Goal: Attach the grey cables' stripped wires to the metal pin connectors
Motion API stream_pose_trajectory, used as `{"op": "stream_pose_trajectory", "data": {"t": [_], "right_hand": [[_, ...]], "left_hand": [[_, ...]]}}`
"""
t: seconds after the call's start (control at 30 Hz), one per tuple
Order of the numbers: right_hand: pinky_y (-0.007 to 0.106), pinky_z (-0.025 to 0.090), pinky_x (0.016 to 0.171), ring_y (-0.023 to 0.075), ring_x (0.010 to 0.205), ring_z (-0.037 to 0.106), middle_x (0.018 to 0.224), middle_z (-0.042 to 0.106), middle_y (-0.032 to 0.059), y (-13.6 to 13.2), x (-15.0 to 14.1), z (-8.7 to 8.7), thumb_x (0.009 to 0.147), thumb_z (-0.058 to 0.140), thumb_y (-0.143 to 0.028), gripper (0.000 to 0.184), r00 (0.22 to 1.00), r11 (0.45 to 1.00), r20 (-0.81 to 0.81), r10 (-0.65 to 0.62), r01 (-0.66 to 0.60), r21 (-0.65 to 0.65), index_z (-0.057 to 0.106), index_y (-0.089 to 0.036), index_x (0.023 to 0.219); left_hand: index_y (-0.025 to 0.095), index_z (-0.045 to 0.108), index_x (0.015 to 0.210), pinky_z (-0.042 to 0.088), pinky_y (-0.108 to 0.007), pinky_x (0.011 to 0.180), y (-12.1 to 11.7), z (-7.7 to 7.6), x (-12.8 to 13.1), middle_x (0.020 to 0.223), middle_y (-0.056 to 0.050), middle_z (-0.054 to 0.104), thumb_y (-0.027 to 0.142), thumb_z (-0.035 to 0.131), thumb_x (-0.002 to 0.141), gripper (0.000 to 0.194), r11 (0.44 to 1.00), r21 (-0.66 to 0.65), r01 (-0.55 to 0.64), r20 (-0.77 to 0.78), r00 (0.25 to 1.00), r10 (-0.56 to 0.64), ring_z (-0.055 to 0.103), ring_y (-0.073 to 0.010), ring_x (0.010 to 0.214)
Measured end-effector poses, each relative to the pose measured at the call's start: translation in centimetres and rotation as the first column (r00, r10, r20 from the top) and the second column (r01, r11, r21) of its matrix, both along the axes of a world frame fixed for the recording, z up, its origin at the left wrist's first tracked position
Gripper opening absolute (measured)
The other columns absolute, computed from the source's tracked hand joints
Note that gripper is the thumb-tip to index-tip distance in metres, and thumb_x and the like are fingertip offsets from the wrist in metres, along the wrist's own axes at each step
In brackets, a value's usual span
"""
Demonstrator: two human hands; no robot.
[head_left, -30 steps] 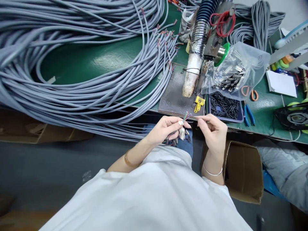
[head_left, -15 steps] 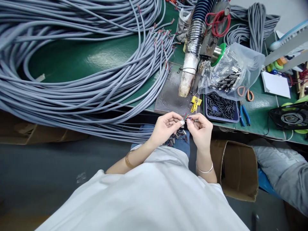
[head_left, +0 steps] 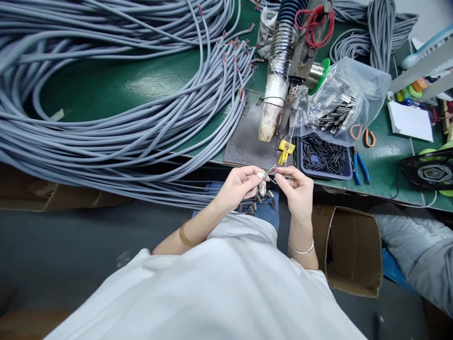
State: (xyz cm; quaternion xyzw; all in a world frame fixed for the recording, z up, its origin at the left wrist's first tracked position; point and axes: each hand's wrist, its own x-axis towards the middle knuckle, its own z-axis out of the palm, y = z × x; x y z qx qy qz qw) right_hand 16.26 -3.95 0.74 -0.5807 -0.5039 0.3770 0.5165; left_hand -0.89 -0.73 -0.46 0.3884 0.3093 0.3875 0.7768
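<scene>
Thin coloured wires [head_left: 272, 171] fan out between my two hands at the table's front edge. My left hand [head_left: 244, 185] is closed in a pinch on them from the left. From the right, the thumb and forefinger of my right hand [head_left: 294, 186] pinch the wires' other end. Below the hands, several metal connectors [head_left: 252, 207] on grey cables lie over my lap. A yellow cutter-like tool [head_left: 286, 150] rests just beyond my fingers on a dark board [head_left: 244, 141]. Large loops of grey cable [head_left: 141, 137] with stripped ends spread over the left side.
A soldering iron in a stand [head_left: 287, 106] and a wrapped hose [head_left: 271, 108] point down toward the board. Right of them are a tray of small black parts [head_left: 348, 170], a plastic bag of metal parts [head_left: 371, 89] and blue pliers [head_left: 362, 168]. A cardboard box [head_left: 354, 250] stands below.
My left hand has shifted slightly left, and the wires between the hands look more spread. A whitish piece now shows below the fingers. The view has moved a little.
</scene>
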Motion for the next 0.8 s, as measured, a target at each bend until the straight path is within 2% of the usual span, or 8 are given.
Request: {"op": "stream_pose_trajectory", "data": {"t": [0.07, 0.17, 0.37, 0.5, 0.8], "right_hand": [[0.017, 0.037, 0.043, 0.0051, 0.053, 0.049, 0.081, 0.069, -0.0004, 0.07, -0.37, -0.21, 0.082, 0.076, -0.039, 0.020, 1.000, 1.000, -0.029, -0.002, 0.001, -0.025, 0.076, -0.021, 0.090], [0.017, 0.040, 0.044, 0.0062, 0.055, 0.052, 0.079, 0.069, -0.0003, 0.13, -0.75, -0.45, 0.081, 0.077, -0.039, 0.019, 0.998, 0.999, -0.058, -0.011, 0.009, -0.037, 0.074, -0.021, 0.087], [0.017, 0.042, 0.048, 0.0068, 0.058, 0.053, 0.075, 0.067, -0.0013, 0.26, -0.77, -0.46, 0.082, 0.076, -0.040, 0.019, 0.997, 0.999, -0.076, -0.002, -0.002, -0.045, 0.073, -0.021, 0.084], [0.018, 0.042, 0.050, 0.0077, 0.059, 0.053, 0.075, 0.067, -0.0013, 0.32, -0.96, -0.57, 0.083, 0.075, -0.041, 0.021, 0.995, 0.998, -0.101, 0.008, -0.015, -0.064, 0.073, -0.021, 0.083], [0.019, 0.039, 0.050, 0.0071, 0.058, 0.049, 0.071, 0.063, -0.0031, 0.38, -0.99, -0.91, 0.081, 0.076, -0.039, 0.020, 0.989, 0.997, -0.151, 0.002, -0.014, -0.081, 0.071, -0.020, 0.081]], "left_hand": [[0.012, 0.070, 0.084, 0.012, -0.019, 0.038, 0.24, -0.01, -0.13, 0.053, 0.003, 0.055, 0.049, 0.079, 0.079, 0.039, 0.996, -0.065, 0.061, 0.018, 0.998, -0.060, 0.028, -0.0011, 0.036], [0.011, 0.070, 0.084, 0.009, -0.020, 0.038, 0.50, 0.02, -0.30, 0.055, 0.000, 0.060, 0.049, 0.081, 0.077, 0.040, 0.980, -0.142, 0.136, 0.048, 0.990, -0.131, 0.028, -0.0005, 0.034], [0.011, 0.070, 0.083, 0.006, -0.019, 0.037, 0.88, -0.13, -0.55, 0.053, 0.003, 0.055, 0.046, 0.085, 0.071, 0.040, 0.943, -0.264, 0.202, 0.111, 0.978, -0.178, 0.025, 0.0008, 0.033], [0.011, 0.069, 0.083, 0.007, -0.018, 0.037, 0.98, -0.39, -0.73, 0.050, 0.004, 0.051, 0.045, 0.084, 0.073, 0.038, 0.931, -0.285, 0.230, 0.131, 0.971, -0.200, 0.022, 0.0006, 0.034], [0.012, 0.066, 0.084, 0.012, -0.017, 0.035, 0.67, -0.44, -0.50, 0.054, 0.003, 0.055, 0.043, 0.084, 0.073, 0.037, 0.959, -0.236, 0.159, 0.120, 0.984, -0.134, 0.029, -0.0008, 0.036]]}}
